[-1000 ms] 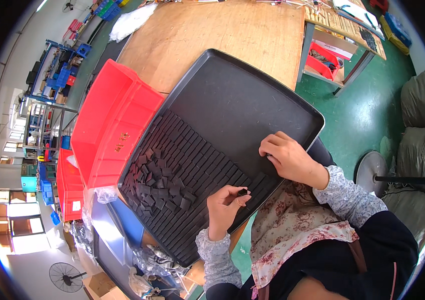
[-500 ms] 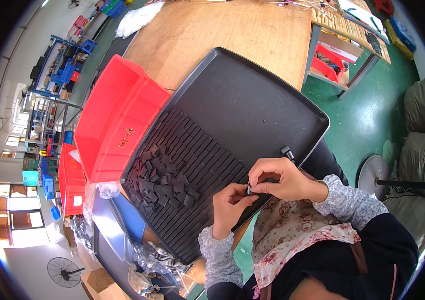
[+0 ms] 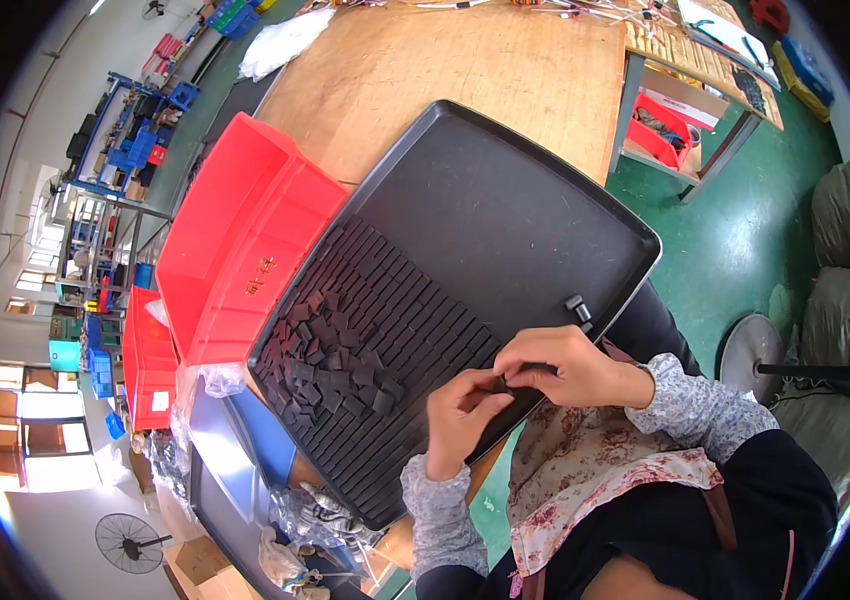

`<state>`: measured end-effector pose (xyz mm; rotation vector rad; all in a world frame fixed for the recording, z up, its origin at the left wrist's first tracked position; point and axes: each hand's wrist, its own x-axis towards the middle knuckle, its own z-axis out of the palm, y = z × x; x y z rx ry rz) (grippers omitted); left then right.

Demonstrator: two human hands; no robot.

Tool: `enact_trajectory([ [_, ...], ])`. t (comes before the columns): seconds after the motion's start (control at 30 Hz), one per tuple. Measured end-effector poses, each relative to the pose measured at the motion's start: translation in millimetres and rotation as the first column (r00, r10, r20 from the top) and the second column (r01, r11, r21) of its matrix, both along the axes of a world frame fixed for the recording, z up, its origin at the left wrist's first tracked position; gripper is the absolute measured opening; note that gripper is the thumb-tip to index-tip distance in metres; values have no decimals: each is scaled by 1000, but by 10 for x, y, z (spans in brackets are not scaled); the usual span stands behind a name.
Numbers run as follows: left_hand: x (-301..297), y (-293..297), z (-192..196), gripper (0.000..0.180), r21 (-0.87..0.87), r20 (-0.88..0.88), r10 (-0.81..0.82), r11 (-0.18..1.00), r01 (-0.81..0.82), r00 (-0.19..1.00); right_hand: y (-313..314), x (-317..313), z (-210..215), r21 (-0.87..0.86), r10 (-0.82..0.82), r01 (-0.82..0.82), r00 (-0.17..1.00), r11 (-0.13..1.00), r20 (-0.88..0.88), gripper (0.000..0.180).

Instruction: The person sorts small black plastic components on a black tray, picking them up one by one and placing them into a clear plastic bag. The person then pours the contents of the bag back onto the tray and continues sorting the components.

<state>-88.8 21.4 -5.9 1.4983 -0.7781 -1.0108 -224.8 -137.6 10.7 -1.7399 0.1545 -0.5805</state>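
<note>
- Both hands meet over the tray's near edge, fingers drawn in: left hand (image 3: 463, 412) and right hand (image 3: 570, 372) pinch a small black piece (image 3: 506, 386) between their fingertips, mostly hidden by them
- Just beyond the right hand, a short dark cylindrical part (image 3: 579, 308) lies near the tray's right rim
- Left of and beyond the left hand, packed rows of black pieces (image 3: 415, 300) fill part of the black tray (image 3: 515, 200), a loose heap (image 3: 330, 365) on top
- Beside the tray's left rim, a red bin (image 3: 235, 250)
- Farther off, the bare wooden tabletop (image 3: 465, 55)

Two hands (image 3: 570, 367) — one apron (image 3: 585, 465) — dozens black pieces (image 3: 330, 370)
</note>
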Motion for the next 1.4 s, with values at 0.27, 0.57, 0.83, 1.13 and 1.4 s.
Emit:
enact_trajectory([
  [0.27, 649, 524, 287, 32, -147, 915, 285, 895, -421, 286, -212, 17, -259, -278, -285, 238, 948, 930, -141, 12],
  [0.57, 689, 697, 135, 24, -121, 895, 293, 885, -449, 337, -283, -90, 50, -609, -363, 203, 919, 767, -152, 26],
  [0.83, 301, 268, 51, 12, -152, 106, 257, 959, -240, 961, -410, -252, -33, -614, -303, 47, 898, 788, -319, 28],
  [1.13, 109, -10, -138, 20, -81, -33, -43, 996, 40, 999, -281, -91, 82, -229, -245, 213, 962, 950, -120, 20],
  [1.4, 76, -13, -140, 19, 62, -62, -47, 997, 51, 997, 61, 31, -37, 569, 191, -94, 975, 817, -112, 10],
])
